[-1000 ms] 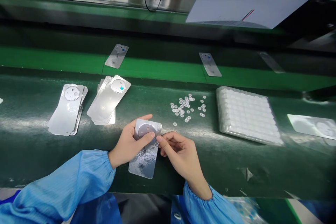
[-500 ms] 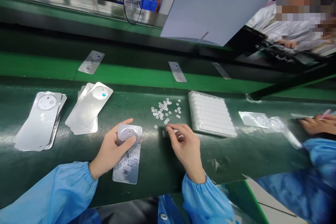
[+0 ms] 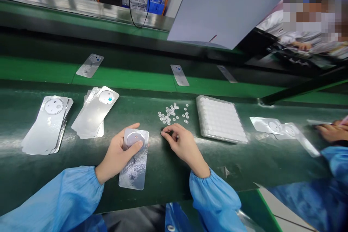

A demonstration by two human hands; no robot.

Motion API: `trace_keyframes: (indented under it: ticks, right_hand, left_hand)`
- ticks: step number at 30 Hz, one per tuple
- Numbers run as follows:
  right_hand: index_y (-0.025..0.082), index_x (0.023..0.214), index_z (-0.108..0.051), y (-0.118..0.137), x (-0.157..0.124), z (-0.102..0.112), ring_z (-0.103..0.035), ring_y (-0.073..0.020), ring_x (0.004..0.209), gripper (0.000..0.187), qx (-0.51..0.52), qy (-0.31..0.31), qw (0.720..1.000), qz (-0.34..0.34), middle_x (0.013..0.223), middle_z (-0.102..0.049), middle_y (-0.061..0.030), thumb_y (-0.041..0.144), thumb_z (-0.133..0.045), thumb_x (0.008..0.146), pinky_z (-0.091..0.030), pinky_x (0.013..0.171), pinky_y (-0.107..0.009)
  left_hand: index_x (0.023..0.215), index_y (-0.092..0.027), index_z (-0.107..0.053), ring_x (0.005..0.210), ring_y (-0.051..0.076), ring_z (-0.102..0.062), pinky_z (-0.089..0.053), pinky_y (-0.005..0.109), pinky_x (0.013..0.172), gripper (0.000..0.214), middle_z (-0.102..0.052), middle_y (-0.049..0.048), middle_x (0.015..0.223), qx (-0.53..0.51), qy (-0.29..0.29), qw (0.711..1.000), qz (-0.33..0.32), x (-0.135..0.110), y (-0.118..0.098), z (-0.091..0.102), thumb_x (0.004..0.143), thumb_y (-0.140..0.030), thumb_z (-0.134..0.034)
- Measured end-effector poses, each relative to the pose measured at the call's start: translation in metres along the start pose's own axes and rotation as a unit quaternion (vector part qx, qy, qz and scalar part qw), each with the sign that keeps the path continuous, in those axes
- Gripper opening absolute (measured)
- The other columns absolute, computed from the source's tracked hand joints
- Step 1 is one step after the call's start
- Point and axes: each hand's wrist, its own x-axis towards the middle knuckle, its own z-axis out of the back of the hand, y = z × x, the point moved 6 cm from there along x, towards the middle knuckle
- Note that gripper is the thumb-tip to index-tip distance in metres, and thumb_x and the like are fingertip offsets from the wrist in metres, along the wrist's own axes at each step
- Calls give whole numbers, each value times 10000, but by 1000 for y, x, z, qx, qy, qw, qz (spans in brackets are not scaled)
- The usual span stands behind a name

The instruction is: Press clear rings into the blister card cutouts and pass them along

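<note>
My left hand (image 3: 119,152) is closed on a silver phone-back-shaped panel (image 3: 134,174), thumb on top near its round camera area and fingers underneath. The panel's long side points toward me. To its right, my right hand (image 3: 182,145) pinches thumb and index finger together low over the bench. A tiny whitish piece, apparently one of the small rings, shows at those fingertips. Just beyond them lies a scatter of small clear-white rings (image 3: 171,111). A clear tray (image 3: 221,119) filled with rows of white pieces stands right of the rings.
Two fanned stacks of silver panels, a left stack (image 3: 45,127) and a nearer stack (image 3: 94,114), lie at left. Single panels (image 3: 179,75) ride a green belt (image 3: 136,79) behind the bench. At right are more panels (image 3: 266,125) and another person's hand (image 3: 330,130).
My right hand has moved left to where a lone ring lay, and its fingertips have closed there. My left hand keeps its panel. Panels on the belt have shifted left.
</note>
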Motion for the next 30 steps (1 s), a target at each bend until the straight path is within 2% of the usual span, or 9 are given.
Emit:
trace_keyframes:
  ticks: [3,6,9,13,17,21,22,25,30]
  right_hand:
    - [195,839,-690,-4,0,-6,-586,-161,588,343,156,67,983,-77,707,-677,-27,535,-722,868,-438,495,-262]
    - [181,927,-671,-7,-5,-12,-681,-178,651,414,299,71,943,-131,823,-756,-74,572,-766,828,-443,435,-225]
    - [168,957,-701,-10,-10,-15,-747,-201,721,410,350,54,924,-143,820,-780,-86,528,-819,802,-491,452,-214]
    - [174,867,-702,-11,-12,-16,-772,-199,703,325,381,31,914,-136,799,-798,-86,457,-848,804,-507,441,-192]
    - [179,814,-747,-6,-16,-9,-760,-205,599,251,323,-38,944,-60,719,-792,-74,406,-855,804,-545,418,-224]
    - [222,814,-793,10,-26,0,-770,-212,603,58,203,-128,968,79,745,-805,-47,263,-827,839,-644,526,-290]
    - [236,829,-801,16,-29,1,-785,-218,651,31,176,-133,968,120,785,-814,-42,216,-814,847,-664,582,-302]
    - [267,897,-813,29,-36,1,-807,-224,781,161,124,-122,959,226,879,-826,-28,113,-790,854,-685,712,-316]
    - [264,997,-809,39,-40,-1,-802,-203,770,255,102,-103,942,303,911,-825,-31,56,-781,853,-683,703,-291]
  left_hand:
    - [1509,-137,-447,750,189,-725,-558,270,666,862,-772,82,954,8,-1,1000,-7,1,1,1,802,-435,-841]
    - [1491,-137,-486,757,191,-711,-546,267,660,812,-758,58,891,39,-9,999,-21,1,0,3,817,-434,-828]
    - [1508,-135,-469,781,202,-709,-542,272,659,825,-757,64,901,48,-7,999,-19,1,1,4,826,-438,-820]
    - [1524,-128,-444,774,199,-704,-534,268,652,854,-760,73,915,47,-3,999,-12,1,2,4,826,-442,-820]
    - [1535,-137,-426,783,197,-702,-538,268,664,860,-760,79,948,42,1,999,-5,1,2,3,831,-440,-814]
    - [1513,-146,-457,767,171,-669,-517,244,656,821,-726,34,889,47,-4,999,-12,1,1,3,830,-429,-813]
    - [1503,-147,-472,732,151,-641,-501,231,638,802,-704,13,847,53,-7,998,-17,1,1,4,831,-424,-812]
    - [1486,-151,-496,643,110,-549,-454,211,590,762,-642,-28,769,68,-11,997,-26,2,0,4,841,-418,-802]
    - [1494,-147,-487,648,118,-548,-448,222,589,775,-661,-8,797,74,-9,997,-29,2,0,5,843,-428,-798]
